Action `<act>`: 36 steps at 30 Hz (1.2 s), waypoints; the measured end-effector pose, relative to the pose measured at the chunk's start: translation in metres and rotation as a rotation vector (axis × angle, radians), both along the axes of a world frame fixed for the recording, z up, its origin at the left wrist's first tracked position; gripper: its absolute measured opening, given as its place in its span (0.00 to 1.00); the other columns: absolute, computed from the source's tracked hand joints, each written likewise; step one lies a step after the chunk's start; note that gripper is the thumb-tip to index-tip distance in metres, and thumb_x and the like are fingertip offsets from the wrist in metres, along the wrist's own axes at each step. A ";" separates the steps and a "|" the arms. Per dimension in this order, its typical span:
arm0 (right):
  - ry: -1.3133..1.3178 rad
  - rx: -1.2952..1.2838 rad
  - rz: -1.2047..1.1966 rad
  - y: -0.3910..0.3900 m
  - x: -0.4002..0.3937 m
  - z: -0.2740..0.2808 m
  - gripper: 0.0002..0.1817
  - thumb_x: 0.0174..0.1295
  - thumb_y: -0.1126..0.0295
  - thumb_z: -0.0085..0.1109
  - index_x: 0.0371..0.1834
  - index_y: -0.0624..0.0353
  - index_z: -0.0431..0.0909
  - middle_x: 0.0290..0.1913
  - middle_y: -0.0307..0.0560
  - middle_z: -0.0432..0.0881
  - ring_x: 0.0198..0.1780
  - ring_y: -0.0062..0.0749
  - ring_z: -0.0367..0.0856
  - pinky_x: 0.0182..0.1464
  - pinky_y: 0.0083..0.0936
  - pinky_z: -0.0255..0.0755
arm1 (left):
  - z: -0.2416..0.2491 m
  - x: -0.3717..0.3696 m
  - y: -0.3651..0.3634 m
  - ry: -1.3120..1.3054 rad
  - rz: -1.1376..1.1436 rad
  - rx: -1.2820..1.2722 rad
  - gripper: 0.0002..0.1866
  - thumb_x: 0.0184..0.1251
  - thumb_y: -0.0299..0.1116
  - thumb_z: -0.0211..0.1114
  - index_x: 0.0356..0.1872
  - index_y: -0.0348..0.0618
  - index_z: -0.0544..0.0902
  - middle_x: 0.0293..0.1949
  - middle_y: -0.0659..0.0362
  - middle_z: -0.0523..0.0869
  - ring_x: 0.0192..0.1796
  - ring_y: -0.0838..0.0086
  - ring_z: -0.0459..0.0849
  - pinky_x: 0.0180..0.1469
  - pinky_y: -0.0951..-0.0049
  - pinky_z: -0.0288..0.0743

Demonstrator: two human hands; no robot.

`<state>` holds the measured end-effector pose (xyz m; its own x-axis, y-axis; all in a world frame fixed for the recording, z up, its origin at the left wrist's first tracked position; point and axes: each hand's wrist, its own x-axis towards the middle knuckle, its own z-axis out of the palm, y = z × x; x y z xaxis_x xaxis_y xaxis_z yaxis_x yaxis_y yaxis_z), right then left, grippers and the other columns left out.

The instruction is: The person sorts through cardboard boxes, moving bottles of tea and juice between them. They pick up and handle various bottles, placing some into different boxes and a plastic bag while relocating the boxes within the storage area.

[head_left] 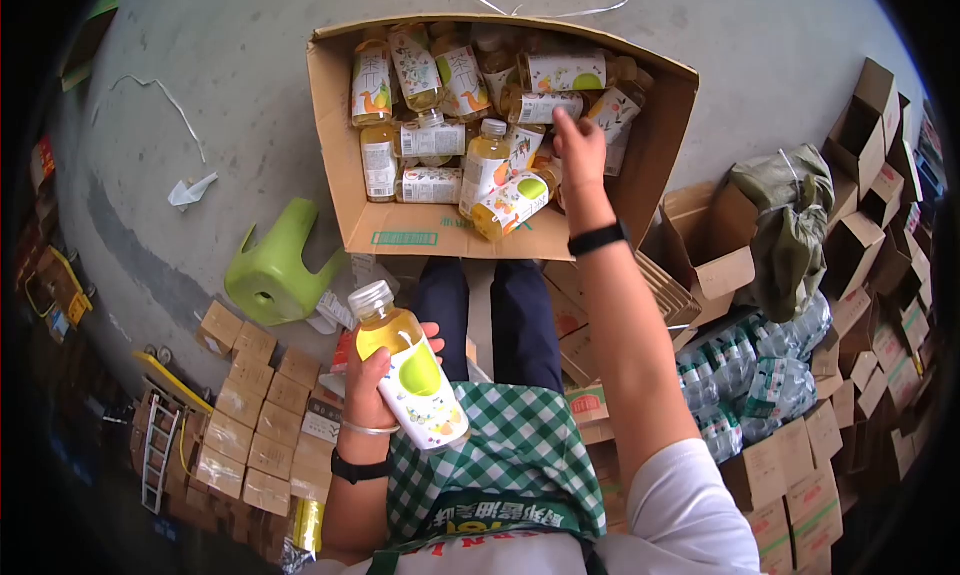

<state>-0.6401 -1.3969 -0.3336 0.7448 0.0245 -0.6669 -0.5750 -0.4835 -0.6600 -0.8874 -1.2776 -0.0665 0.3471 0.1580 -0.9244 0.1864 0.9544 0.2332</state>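
My left hand (372, 390) is wrapped around a bottle of yellow drink (410, 370), which has a clear cap and a white label with a green fruit. It is held tilted in front of my apron. My right hand (582, 155) is inside an open cardboard box (330, 135), over the bottles at its right side. Its visible fingers are spread, with no bottle between them; part of the hand's underside is hidden. Several similar bottles lie or stand at mixed angles in the box. A tilted bottle (515, 205) and an upright one (485, 165) are near that hand.
A green plastic stool (275, 270) lies to the left of the box. Stacked cartons (255, 405) stand at lower left, near a small ladder (160, 450). On the right are an open carton (710, 245), a dark green bag (785, 225) and packs of water bottles (745, 375).
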 end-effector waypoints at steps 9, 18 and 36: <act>0.242 0.308 -0.535 0.052 0.042 -0.031 0.27 0.47 0.61 0.63 0.48 0.62 0.66 0.37 0.46 0.75 0.36 0.35 0.76 0.41 0.31 0.74 | -0.007 0.004 0.005 0.077 0.002 0.092 0.33 0.50 0.41 0.62 0.55 0.35 0.61 0.46 0.38 0.74 0.44 0.55 0.79 0.45 0.61 0.76; 0.693 0.953 -0.080 -0.025 -0.075 0.187 0.33 0.56 0.48 0.47 0.56 0.64 0.59 0.45 0.53 0.74 0.43 0.42 0.77 0.43 0.33 0.74 | 0.016 0.048 0.010 -0.204 -0.009 0.045 0.37 0.47 0.45 0.64 0.57 0.38 0.60 0.55 0.37 0.67 0.47 0.54 0.78 0.47 0.61 0.75; -0.237 0.016 0.736 -0.043 -0.080 0.338 0.36 0.38 0.64 0.69 0.51 0.66 0.62 0.41 0.53 0.70 0.42 0.45 0.69 0.44 0.34 0.64 | 0.057 0.045 -0.021 -0.265 -0.088 -0.197 0.39 0.40 0.48 0.65 0.54 0.35 0.63 0.45 0.49 0.76 0.43 0.61 0.80 0.46 0.66 0.75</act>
